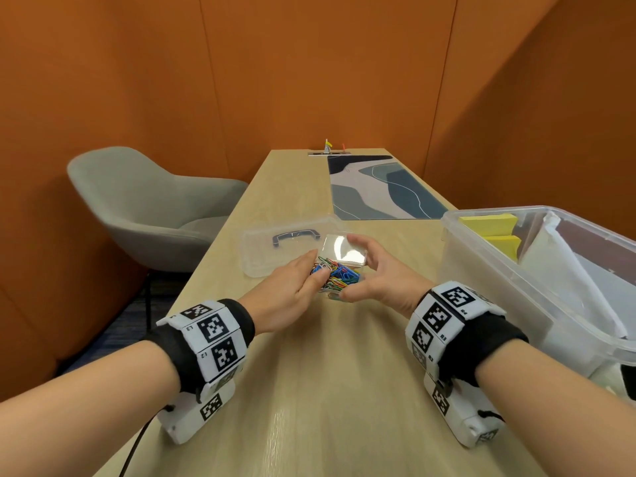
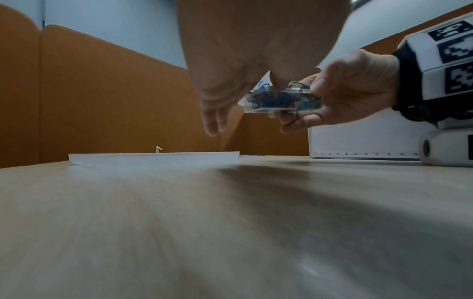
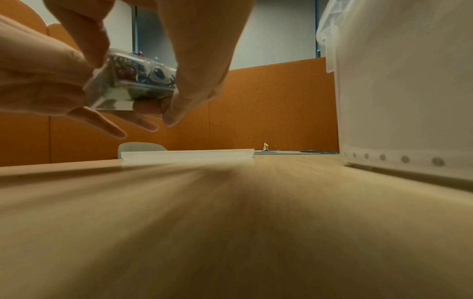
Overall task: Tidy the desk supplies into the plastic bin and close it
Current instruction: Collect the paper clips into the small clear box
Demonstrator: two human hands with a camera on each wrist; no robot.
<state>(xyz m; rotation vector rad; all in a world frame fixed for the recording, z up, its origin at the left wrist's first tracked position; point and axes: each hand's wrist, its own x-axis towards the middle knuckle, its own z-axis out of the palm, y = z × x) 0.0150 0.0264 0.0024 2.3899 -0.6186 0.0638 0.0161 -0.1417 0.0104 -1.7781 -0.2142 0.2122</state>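
Note:
A small clear box of coloured paper clips (image 1: 339, 274) hangs just above the wooden desk, its clear lid (image 1: 342, 251) tipped up at the far side. My left hand (image 1: 318, 263) holds its left side, thumb on the clips and fingers (image 3: 102, 123) beneath. On the other side my right hand (image 1: 349, 269) grips it, thumb at the near edge and fingers on the lid. The box (image 2: 281, 101) (image 3: 133, 85) shows in both wrist views. The open plastic bin (image 1: 464, 256) stands at the right. Its lid (image 1: 261, 256), with a black handle, lies flat behind the hands.
In the bin lie yellow sticky-note pads (image 1: 492, 225) and white papers (image 1: 564, 263). A patterned desk mat (image 1: 382, 187) covers the far right of the desk. A grey chair (image 1: 144, 208) stands left of the desk, and orange partition walls enclose it.

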